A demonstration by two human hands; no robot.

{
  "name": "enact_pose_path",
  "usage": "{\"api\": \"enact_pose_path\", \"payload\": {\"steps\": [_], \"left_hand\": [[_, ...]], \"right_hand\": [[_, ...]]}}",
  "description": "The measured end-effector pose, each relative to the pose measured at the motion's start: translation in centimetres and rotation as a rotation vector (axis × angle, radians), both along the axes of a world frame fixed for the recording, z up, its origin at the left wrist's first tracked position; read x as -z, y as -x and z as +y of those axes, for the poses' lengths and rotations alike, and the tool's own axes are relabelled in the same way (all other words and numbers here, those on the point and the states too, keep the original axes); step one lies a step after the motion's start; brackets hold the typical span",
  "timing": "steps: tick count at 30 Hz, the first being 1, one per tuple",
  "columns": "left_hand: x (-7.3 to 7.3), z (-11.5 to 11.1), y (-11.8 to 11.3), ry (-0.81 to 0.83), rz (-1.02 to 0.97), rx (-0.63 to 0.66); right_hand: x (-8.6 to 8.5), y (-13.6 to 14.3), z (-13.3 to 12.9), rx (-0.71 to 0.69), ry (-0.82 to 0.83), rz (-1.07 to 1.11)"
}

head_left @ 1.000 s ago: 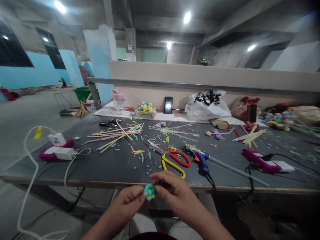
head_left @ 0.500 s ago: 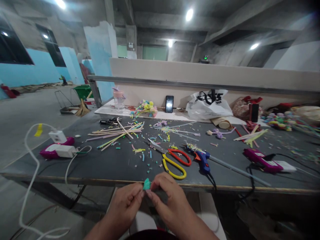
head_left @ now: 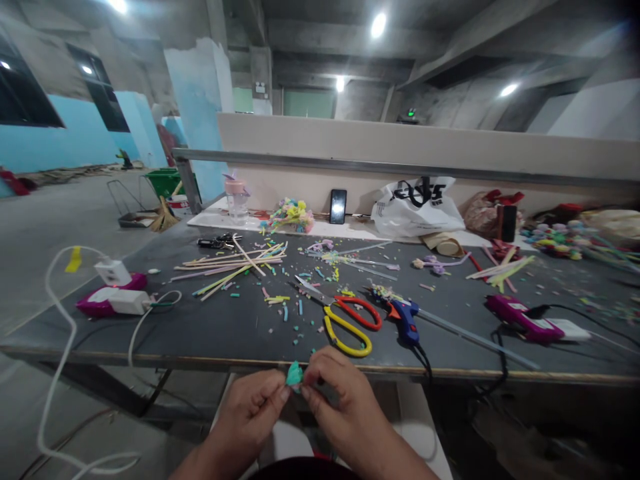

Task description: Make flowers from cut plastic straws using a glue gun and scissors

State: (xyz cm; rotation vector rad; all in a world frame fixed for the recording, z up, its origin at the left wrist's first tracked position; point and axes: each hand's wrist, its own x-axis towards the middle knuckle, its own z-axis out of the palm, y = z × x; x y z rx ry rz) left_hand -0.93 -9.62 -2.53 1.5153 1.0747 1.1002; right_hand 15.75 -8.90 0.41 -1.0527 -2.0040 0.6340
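A small green piece (head_left: 295, 375) is pinched between both hands, just in front of the table's front edge. My left hand (head_left: 253, 403) has thumb and forefinger closed on its left side. My right hand (head_left: 340, 393) grips its right side, fingers bent and thumb pressed in. The part of the piece between the fingertips is hidden. Scissors (head_left: 347, 323) with a red and a yellow handle lie on the table beyond my right hand. Beside them is a blue glue gun (head_left: 409, 323) with a clear stick in its back.
Pastel strips (head_left: 240, 265) and scattered cut bits lie on the dark table (head_left: 200, 340). Purple power strips (head_left: 95, 303) sit left and right. Behind stand a bottle (head_left: 236, 200), a phone (head_left: 338, 207) and a white bag (head_left: 417, 210).
The green piece shows slightly lower and looks more spread at its top. Both hands have shifted a little around it. The whole view has moved slightly.
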Motion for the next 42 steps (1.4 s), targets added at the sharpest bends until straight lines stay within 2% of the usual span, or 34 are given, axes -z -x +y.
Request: {"api": "enact_pose_path", "payload": {"steps": [2,4,6,10,13,16,28,33,42], "left_hand": [[0.1,0.1,0.0,-0.066,0.123,0.012],[0.4,0.3,-0.1,-0.062,0.149,0.027],[0.7,0.5,0.0,0.085,0.013,0.058],[1.5,1.1,0.3,0.470,-0.472,0.199],[1.8,1.1,0.6,0.539,-0.685,0.302],[2.0,0.9,0.5,0.558,-0.767,0.351],[1.4,0.5,-0.2,0.655,-0.756,0.415],[1.6,0.3,-0.6,0.662,-0.796,0.371],[1.2,0.1,-0.7,0.665,-0.736,0.327]], "right_hand": [[0.0,0.1,0.0,0.008,0.013,-0.001],[-0.2,-0.1,0.0,0.002,0.034,0.012],[-0.5,-0.5,0.1,-0.011,0.055,0.061],[-0.9,-1.4,0.6,0.044,0.060,0.180],[-0.7,-1.5,0.7,0.069,0.063,0.195],[-0.5,-1.0,0.7,0.062,0.076,0.198],[-0.2,0.7,1.0,0.090,0.145,0.150],[-0.2,0.8,1.0,0.115,0.151,0.128],[0.6,0.8,1.1,0.145,0.136,0.078]]}}
